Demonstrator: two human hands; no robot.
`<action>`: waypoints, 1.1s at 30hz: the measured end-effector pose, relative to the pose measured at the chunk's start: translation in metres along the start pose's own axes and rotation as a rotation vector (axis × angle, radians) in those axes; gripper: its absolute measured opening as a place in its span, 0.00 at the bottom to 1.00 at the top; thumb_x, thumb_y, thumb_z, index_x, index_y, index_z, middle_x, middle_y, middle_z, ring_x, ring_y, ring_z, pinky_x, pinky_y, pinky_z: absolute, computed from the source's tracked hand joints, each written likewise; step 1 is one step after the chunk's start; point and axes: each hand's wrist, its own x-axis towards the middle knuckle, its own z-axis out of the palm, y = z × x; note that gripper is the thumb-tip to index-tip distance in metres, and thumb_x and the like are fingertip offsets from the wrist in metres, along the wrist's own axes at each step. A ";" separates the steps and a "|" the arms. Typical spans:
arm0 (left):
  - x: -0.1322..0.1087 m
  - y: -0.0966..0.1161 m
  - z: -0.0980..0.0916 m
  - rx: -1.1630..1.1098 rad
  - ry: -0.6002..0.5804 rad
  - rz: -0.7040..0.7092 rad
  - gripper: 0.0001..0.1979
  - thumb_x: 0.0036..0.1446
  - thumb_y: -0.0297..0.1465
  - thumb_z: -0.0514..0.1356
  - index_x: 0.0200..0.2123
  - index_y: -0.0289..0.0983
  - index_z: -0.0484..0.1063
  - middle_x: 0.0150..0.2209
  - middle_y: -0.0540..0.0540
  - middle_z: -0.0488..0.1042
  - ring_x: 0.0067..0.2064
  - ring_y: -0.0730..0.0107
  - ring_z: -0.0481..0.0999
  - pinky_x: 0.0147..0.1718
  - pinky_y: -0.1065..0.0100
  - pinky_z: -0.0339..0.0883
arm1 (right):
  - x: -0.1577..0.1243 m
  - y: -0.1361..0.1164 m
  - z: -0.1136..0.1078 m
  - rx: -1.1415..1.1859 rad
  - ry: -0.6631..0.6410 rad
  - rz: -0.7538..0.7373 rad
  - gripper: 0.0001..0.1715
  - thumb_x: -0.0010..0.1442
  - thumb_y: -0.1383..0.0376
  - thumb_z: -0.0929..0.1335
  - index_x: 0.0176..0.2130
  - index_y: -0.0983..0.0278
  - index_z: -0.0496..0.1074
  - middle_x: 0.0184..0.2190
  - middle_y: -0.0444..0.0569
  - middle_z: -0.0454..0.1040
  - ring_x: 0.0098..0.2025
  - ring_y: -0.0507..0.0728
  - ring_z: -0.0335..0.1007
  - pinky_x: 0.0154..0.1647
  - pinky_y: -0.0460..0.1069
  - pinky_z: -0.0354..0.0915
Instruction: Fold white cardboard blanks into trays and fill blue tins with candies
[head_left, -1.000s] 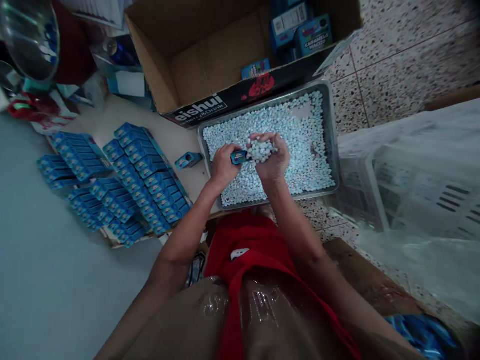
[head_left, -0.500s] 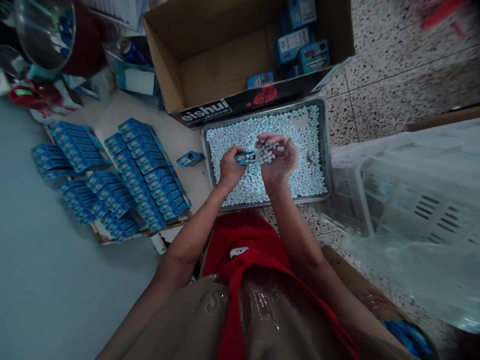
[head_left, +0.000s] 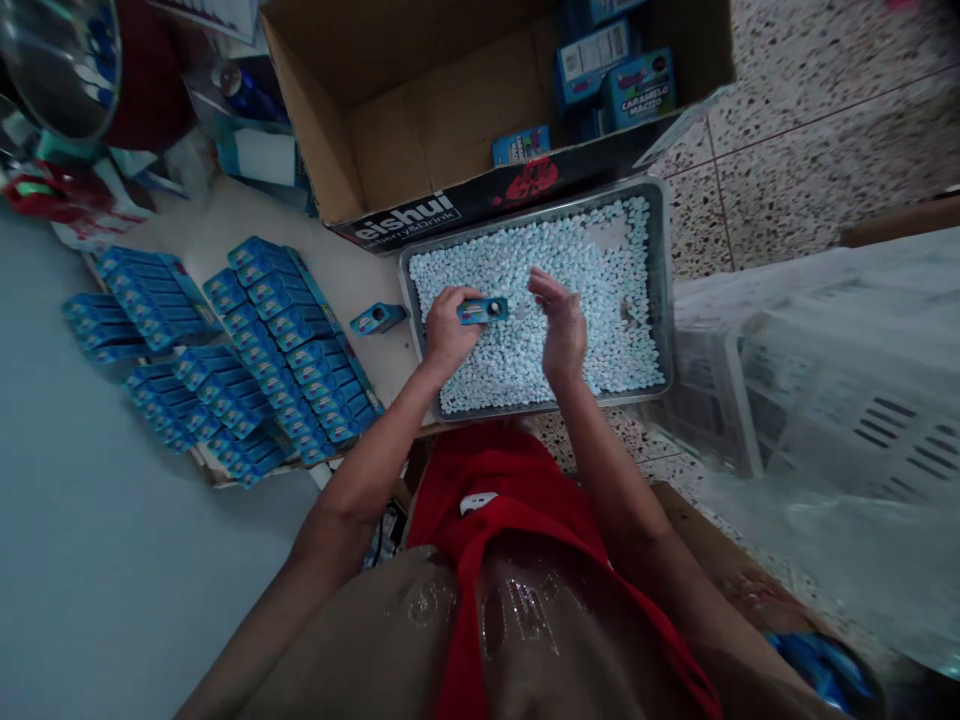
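Observation:
My left hand (head_left: pixel 451 335) grips a small blue candy box (head_left: pixel 482 310) above the left half of a metal tray (head_left: pixel 666 290). An opening shows in the box, with something pale inside. Small whitish-blue candies (head_left: pixel 495 370) cover most of the tray. To the right of the box, my right hand (head_left: pixel 562 330) hovers over the candies with its fingers stretched out and no candies visible in it. Another small blue box (head_left: pixel 377 318) lies on the table just left of the tray.
Rows of blue boxes (head_left: pixel 277 335) stand on the table at left. A large cardboard box (head_left: pixel 405 130) with several blue boxes inside borders the tray's far side. White plastic crates (head_left: pixel 885 430) under clear plastic stand at right. A metal pot (head_left: pixel 64 60) is at upper left.
The candies that were heaped in my right hand are gone from it. My hands have moved apart, and the box in my left hand has shifted slightly left.

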 end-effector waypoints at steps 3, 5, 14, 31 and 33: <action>0.002 -0.016 -0.012 -0.095 -0.021 -0.088 0.19 0.47 0.24 0.74 0.42 0.42 0.78 0.46 0.48 0.82 0.49 0.59 0.81 0.49 0.62 0.75 | 0.003 0.043 -0.044 -0.539 0.153 -0.124 0.36 0.70 0.36 0.61 0.56 0.57 0.77 0.63 0.58 0.73 0.68 0.66 0.66 0.72 0.69 0.58; 0.002 -0.025 -0.018 -0.142 -0.070 -0.114 0.19 0.47 0.27 0.75 0.43 0.42 0.78 0.45 0.49 0.82 0.48 0.61 0.82 0.48 0.63 0.76 | 0.008 0.074 -0.065 -0.870 0.208 -0.136 0.40 0.64 0.34 0.66 0.59 0.59 0.75 0.66 0.62 0.68 0.70 0.72 0.60 0.71 0.74 0.55; -0.004 -0.022 -0.021 -0.191 -0.125 -0.161 0.22 0.46 0.23 0.75 0.45 0.42 0.77 0.47 0.49 0.83 0.48 0.62 0.82 0.50 0.63 0.74 | 0.035 0.111 -0.015 -0.490 0.260 0.038 0.19 0.54 0.49 0.72 0.40 0.59 0.74 0.40 0.50 0.75 0.46 0.61 0.72 0.55 0.59 0.70; -0.006 0.021 -0.013 0.144 -0.149 0.010 0.21 0.46 0.19 0.72 0.43 0.41 0.77 0.46 0.47 0.82 0.51 0.55 0.79 0.53 0.57 0.71 | 0.015 -0.037 0.050 0.450 0.048 -0.024 0.29 0.68 0.41 0.63 0.27 0.57 0.66 0.28 0.47 0.69 0.38 0.58 0.73 0.51 0.57 0.71; -0.007 0.025 -0.011 0.145 -0.148 0.010 0.19 0.48 0.19 0.71 0.43 0.41 0.76 0.46 0.47 0.82 0.51 0.56 0.79 0.54 0.57 0.70 | 0.013 -0.039 0.052 0.410 0.071 -0.032 0.28 0.69 0.41 0.62 0.28 0.57 0.67 0.29 0.46 0.69 0.39 0.58 0.72 0.51 0.57 0.70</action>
